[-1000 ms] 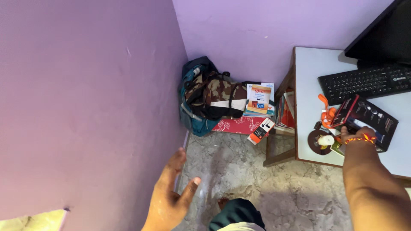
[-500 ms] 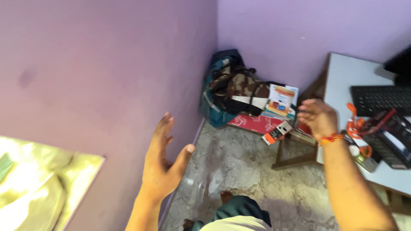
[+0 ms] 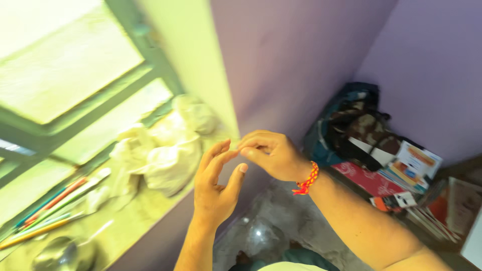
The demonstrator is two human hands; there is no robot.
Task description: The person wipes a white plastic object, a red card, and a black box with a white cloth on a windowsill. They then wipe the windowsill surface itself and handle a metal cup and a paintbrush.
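In the head view, the left hand (image 3: 216, 188) is raised in the middle of the scene with its palm turned rightward, its fingers together and slightly bent and the thumb set apart; its grip is spread and nothing is held in it. The right hand (image 3: 271, 154) is brought in from the right, with a red-and-orange thread band (image 3: 307, 181) seen around its wrist, and its fingers are curled and pressed together against the left hand's fingertips (image 3: 223, 148); whether anything small is pinched there cannot be told. Both hands are held above the floor (image 3: 296, 221), just right of a window sill (image 3: 150, 221). On the sill, to the left of the hands, crumpled pale cloth (image 3: 165, 150) is seen, and nearer, at the far left, a bundle of pencils (image 3: 45, 216) and a round metal bowl (image 3: 63, 253) are laid. A green window frame (image 3: 85, 100) is set above the sill. In the far right corner, against the purple wall (image 3: 301, 55), a dark bag (image 3: 351, 125) is placed, with a stack of books (image 3: 411, 165) beside it on the floor.
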